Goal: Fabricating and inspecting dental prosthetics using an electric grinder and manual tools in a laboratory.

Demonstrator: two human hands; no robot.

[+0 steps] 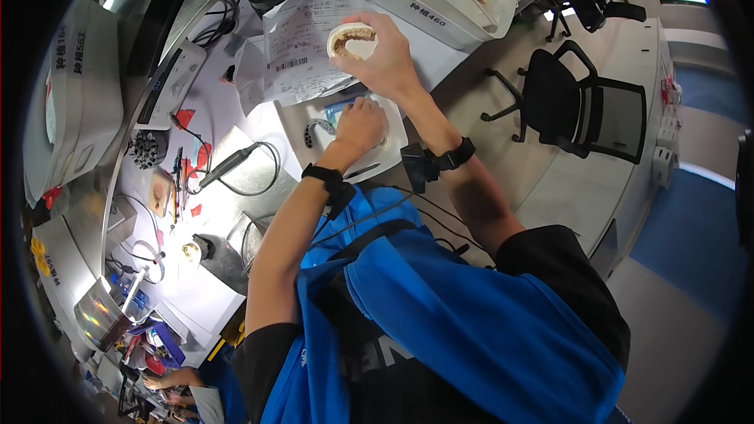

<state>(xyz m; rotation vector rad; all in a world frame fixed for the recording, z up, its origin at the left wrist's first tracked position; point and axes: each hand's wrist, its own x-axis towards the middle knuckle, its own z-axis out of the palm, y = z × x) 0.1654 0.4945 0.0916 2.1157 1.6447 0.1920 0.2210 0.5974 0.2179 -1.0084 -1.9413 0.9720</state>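
Observation:
Up over a clear plastic bag with a printed sheet (302, 67), my right hand (389, 63) grips a plaster dental cast (339, 36), a horseshoe-shaped arch with a tan tooth row. Closer to me, my left hand (363, 124) is down in a white tray (294, 118), its fingers curled; whatever they hold is hidden beneath them. Beside that hand in the tray lie a dark speckled arch-shaped piece (318, 132) and a blue packet (333, 112). A thin dark tool (362, 170) rests near the tray's front edge.
At the far right of the bench stands a white bin (428, 12) with bagged items. Left of my arms are a corded handpiece (232, 163), a bur holder (148, 149) and a control box (171, 82). A black office chair (569, 98) is on the right. Another person's hand (161, 381) shows lower left.

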